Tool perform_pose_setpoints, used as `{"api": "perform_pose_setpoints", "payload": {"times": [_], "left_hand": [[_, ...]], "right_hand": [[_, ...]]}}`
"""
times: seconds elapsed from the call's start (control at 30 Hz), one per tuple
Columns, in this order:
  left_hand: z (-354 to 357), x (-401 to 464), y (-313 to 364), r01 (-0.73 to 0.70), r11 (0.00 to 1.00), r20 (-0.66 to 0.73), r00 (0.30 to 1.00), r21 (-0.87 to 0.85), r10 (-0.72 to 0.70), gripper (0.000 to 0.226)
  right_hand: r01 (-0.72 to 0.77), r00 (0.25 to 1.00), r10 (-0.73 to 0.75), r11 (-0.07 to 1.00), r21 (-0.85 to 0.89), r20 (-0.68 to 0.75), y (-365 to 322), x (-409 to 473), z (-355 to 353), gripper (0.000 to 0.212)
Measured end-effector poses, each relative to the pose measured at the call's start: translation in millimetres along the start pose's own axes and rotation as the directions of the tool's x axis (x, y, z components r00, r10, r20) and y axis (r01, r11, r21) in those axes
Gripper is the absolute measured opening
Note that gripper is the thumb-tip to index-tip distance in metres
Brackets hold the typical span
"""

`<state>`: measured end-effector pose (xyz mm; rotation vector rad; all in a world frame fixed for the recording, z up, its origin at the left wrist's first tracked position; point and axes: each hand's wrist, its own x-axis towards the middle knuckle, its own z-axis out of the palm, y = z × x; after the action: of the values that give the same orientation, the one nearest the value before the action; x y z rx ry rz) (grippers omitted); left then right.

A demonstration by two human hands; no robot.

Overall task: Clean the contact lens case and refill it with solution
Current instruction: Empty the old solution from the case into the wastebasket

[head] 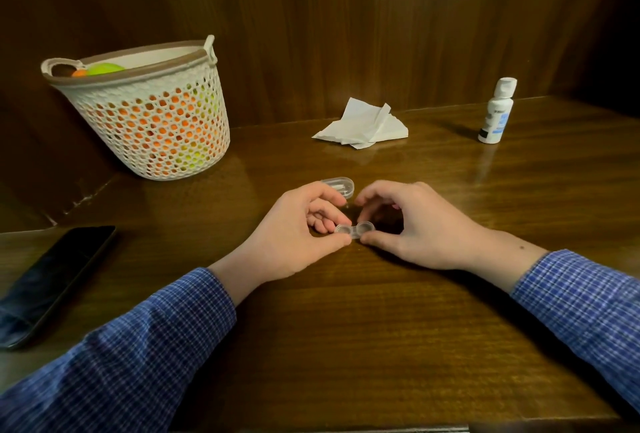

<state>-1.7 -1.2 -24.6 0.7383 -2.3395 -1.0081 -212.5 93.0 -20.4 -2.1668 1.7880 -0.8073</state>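
Observation:
A small clear contact lens case [354, 228] with two round wells lies between my hands at the table's middle. My left hand [294, 238] pinches its left end with thumb and curled fingers. My right hand [412, 224] holds the right end, thumb at the near side and fingers arched over it. Just behind the hands lies a clear oblong plastic box [341, 185]. A white solution bottle [496, 112] with a blue label and shut cap stands at the back right. A crumpled white tissue [363, 126] lies at the back centre.
A white perforated basket [152, 110] holding orange and green balls stands at the back left. A dark phone [52, 280] lies face up at the left edge. A wooden wall [346, 16] rises behind the brown wooden table [346, 346].

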Motion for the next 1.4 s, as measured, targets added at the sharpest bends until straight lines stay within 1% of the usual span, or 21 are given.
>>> {"api": "perform_pose_setpoints", "payload": {"times": [0.2, 0.33, 0.5, 0.67, 0.77, 0.87, 0.97, 1.07, 1.17, 1.27, 1.4], "left_hand": [[-4.2, -5.0, 2.6, -0.022, 0.999, -0.043, 0.999, -0.031, 0.021, 0.047], [-18.1, -18.6, 9.2, -0.019, 0.999, -0.086, 0.996, -0.048, 0.015, 0.046], [-49.2, -60.2, 13.5, 0.043, 0.996, -0.144, 0.988, -0.073, -0.053, 0.046], [-86.5, -135.5, 15.0, 0.077, 0.981, -0.277, 0.953, -0.176, -0.125, 0.052], [-105.2, -188.6, 12.7, 0.071, 0.958, -0.385, 0.906, -0.279, -0.179, 0.057], [-123.0, -243.5, 9.4, 0.006, 0.902, -0.478, 0.847, -0.431, -0.234, 0.065], [-135.9, -297.4, 4.0, -0.066, 0.841, -0.548, 0.785, -0.538, -0.289, 0.062], [-142.6, -344.1, -2.0, -0.129, 0.8, -0.618, 0.709, -0.586, -0.339, 0.056], [-149.5, -388.4, -5.6, -0.159, 0.775, -0.662, 0.639, -0.612, -0.391, 0.059], [-153.8, -429.4, -8.6, -0.191, 0.746, -0.688, 0.576, -0.638, -0.442, 0.058], [-154.8, -473.3, -11.0, -0.254, 0.673, -0.688, 0.508, -0.694, -0.518, 0.071]], "right_hand": [[0.004, 0.999, -0.002, 0.999, 0.052, -0.034, -3.6, 1.2, -3.1, 0.054], [0.016, 0.999, -0.011, 0.996, 0.086, -0.051, -23.0, 6.1, -3.4, 0.056], [0.06, 0.998, -0.058, 0.992, 0.113, -0.022, -68.2, 16.9, 6.4, 0.056], [0.168, 0.984, -0.176, 0.965, 0.202, 0.022, -138.2, 26.3, 27.0, 0.057], [0.257, 0.962, -0.273, 0.933, 0.253, 0.029, -182.4, 32.3, 47.7, 0.055], [0.329, 0.931, -0.361, 0.893, 0.308, 0.051, -226.6, 36.6, 72.6, 0.054], [0.381, 0.898, -0.435, 0.846, 0.372, 0.068, -269.7, 38.0, 99.5, 0.053], [0.417, 0.865, -0.496, 0.799, 0.434, 0.082, -311.0, 36.8, 126.6, 0.053], [0.445, 0.835, -0.542, 0.767, 0.462, 0.098, -350.8, 32.2, 154.7, 0.055], [0.443, 0.819, -0.56, 0.753, 0.487, 0.12, -386.2, 26.0, 183.2, 0.057], [0.452, 0.798, -0.588, 0.728, 0.515, 0.131, -424.9, 16.2, 216.1, 0.057]]}}
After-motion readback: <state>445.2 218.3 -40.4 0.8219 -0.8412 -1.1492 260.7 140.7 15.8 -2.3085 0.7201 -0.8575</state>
